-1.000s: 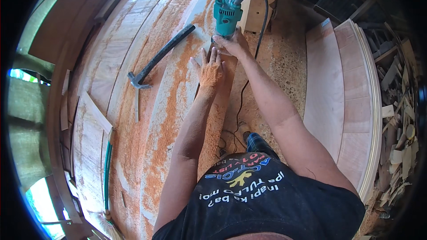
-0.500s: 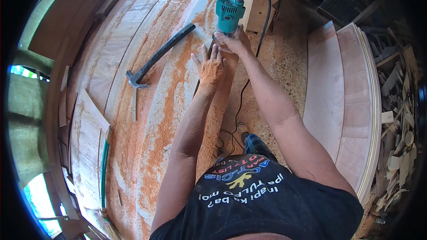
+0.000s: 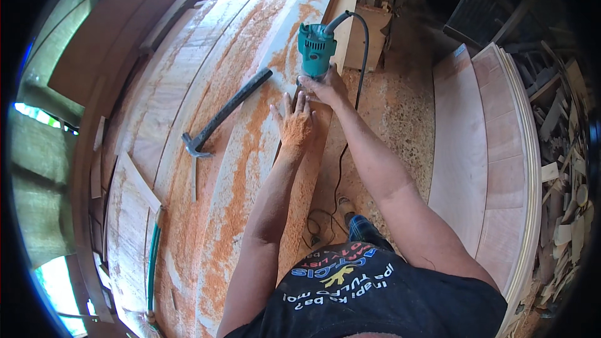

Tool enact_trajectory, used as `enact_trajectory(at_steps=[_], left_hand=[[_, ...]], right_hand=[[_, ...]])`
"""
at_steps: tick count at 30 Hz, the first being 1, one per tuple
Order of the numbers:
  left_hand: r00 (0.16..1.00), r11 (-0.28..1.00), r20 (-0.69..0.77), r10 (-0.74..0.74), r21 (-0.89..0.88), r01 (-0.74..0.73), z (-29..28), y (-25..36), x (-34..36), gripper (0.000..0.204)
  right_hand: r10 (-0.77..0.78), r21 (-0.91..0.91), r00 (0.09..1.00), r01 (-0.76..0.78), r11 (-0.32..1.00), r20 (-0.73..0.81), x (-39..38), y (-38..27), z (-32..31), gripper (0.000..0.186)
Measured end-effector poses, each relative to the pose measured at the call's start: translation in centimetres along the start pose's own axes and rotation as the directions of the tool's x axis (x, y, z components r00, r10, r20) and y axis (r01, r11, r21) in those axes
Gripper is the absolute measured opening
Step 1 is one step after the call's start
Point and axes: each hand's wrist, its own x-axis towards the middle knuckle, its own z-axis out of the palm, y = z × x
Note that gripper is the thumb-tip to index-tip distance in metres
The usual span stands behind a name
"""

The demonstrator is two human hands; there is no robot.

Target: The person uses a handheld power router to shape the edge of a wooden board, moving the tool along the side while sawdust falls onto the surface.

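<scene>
A teal handheld trim router [image 3: 317, 50] stands upright near the far part of a sawdust-covered board [image 3: 318, 144]. My right hand [image 3: 327, 87] is wrapped round its lower body, close to the wood. Just nearer and to the left, my left hand [image 3: 296, 126] lies on the work with its fingers spread, dusted with orange sawdust. Its fingertips come close to the router's base; whether they touch it I cannot tell. The cutting bit is hidden behind the base and my hands. A dark cord [image 3: 365, 44] bends from the router's top down to the right.
On the work surface left of my hands lies a claw hammer [image 3: 226, 112]. A broom with a green handle [image 3: 153, 263] lies at the near left. Curved plywood panels [image 3: 460, 150] stand on the right, beside a heap of wood offcuts [image 3: 566, 213]. Sawdust covers the floor [image 3: 394, 112].
The view has tilted, so everything sits lower in the picture. Measured against the hammer, the router and both hands are slightly farther away. My grip looks the same.
</scene>
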Motion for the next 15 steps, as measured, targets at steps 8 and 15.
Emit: enact_trajectory(at_steps=[8,15], left_hand=[[0.997,1.0,0.066,-0.027,0.008,0.027,0.1,0.1,1.0,0.05],[0.997,1.0,0.069,-0.027,0.013,0.026,0.5,0.2,1.8,0.051]], right_hand=[[-0.014,-0.018,1.0,0.014,1.0,-0.02,0.6,-0.9,-0.2,0.099],[-0.012,-0.082,0.998,0.007,0.997,-0.063,1.2,-0.9,-0.3,0.091]])
